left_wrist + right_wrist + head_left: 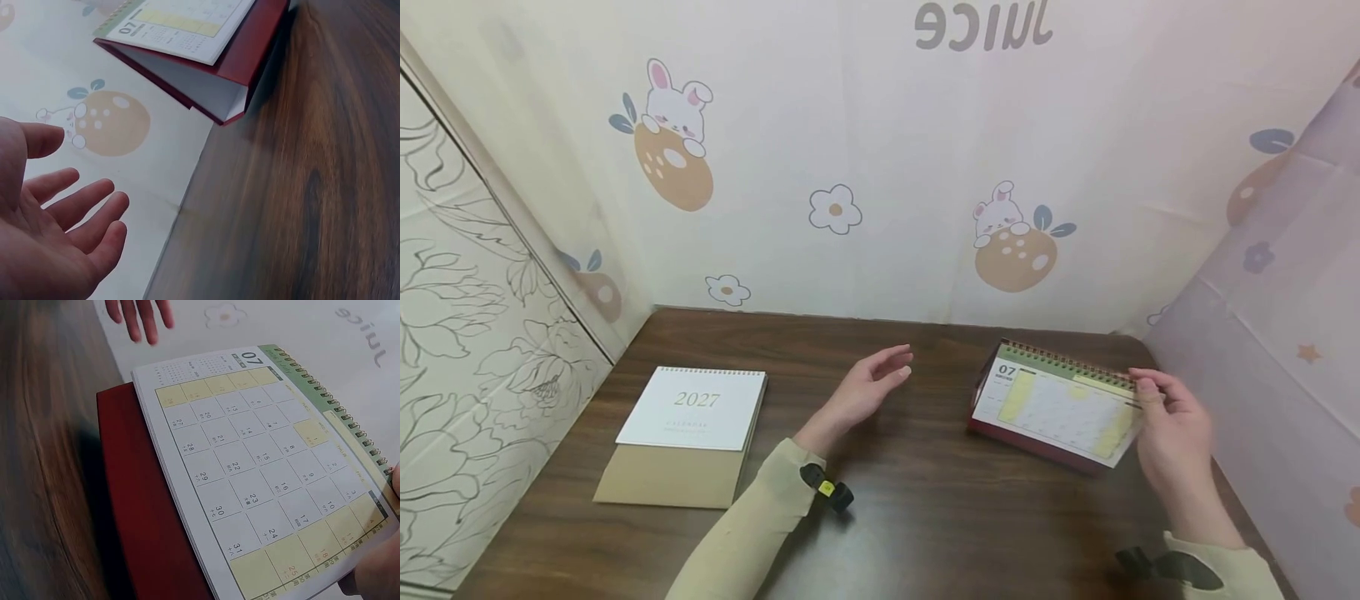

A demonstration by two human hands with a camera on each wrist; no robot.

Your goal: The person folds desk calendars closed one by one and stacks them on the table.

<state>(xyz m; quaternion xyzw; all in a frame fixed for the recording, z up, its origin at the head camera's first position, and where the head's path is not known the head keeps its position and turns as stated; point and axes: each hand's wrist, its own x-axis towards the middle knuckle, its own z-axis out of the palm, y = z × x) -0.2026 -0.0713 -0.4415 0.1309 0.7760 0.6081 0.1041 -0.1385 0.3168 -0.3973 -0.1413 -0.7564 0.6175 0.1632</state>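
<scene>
A desk calendar (1052,408) with a red base and a spiral binding stands at the right of the dark wooden table (925,517), its page showing month 07. My right hand (1150,396) holds the calendar's right edge, fingers over the top corner; in the right wrist view its fingers (375,578) pinch the page (250,469) at the lower right. My left hand (883,375) hovers open over the middle of the table, left of the calendar and apart from it. In the left wrist view the open palm (62,231) faces the calendar (187,25).
A white 2027 desk calendar (696,408) lies flat on its brown backing at the table's left. Patterned cloth walls (880,167) close in the table at the back and on both sides.
</scene>
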